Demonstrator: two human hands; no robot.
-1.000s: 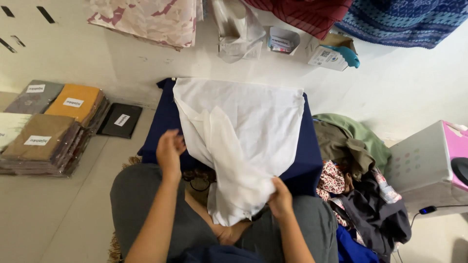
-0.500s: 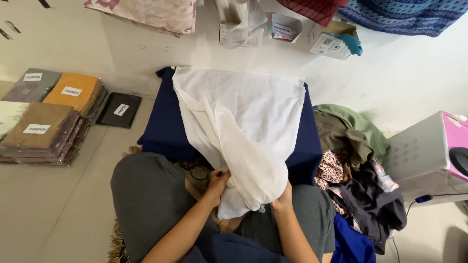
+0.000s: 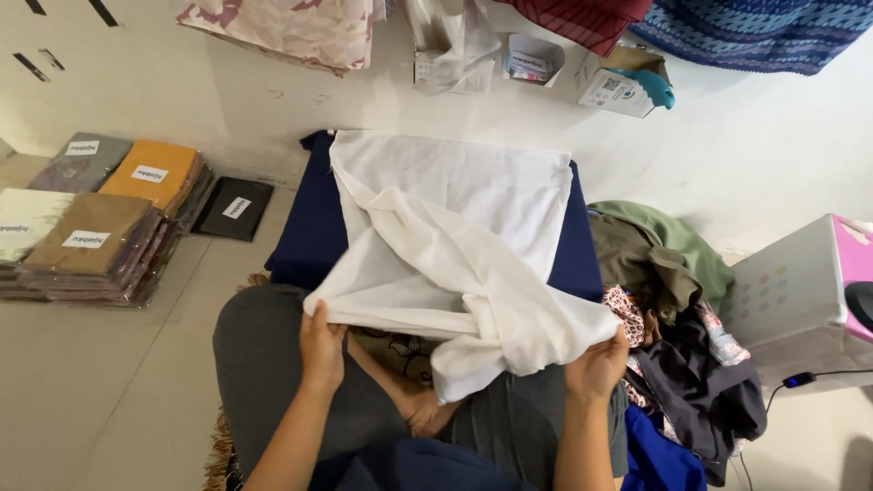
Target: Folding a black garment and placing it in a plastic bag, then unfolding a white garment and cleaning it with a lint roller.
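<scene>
A white garment [image 3: 455, 236] lies spread over a dark blue cushioned board [image 3: 309, 227] in front of me on the floor. My left hand [image 3: 323, 344] grips the garment's near left edge. My right hand [image 3: 597, 362] grips its near right edge, and the cloth is stretched wide between the two. A loose fold hangs down in the middle over my lap, which is covered in grey trousers [image 3: 259, 364].
Stacks of folded packaged cloths with labels [image 3: 86, 241] sit at the left, beside a flat black packet [image 3: 236, 209]. A heap of mixed clothes [image 3: 673, 300] lies at the right, with a white and pink box [image 3: 809, 291] beyond. Boxes and hanging fabrics line the wall.
My hands were close together at the garment's near end. They have moved apart, left hand to the left and right hand to the right, spreading the lower edge wide.
</scene>
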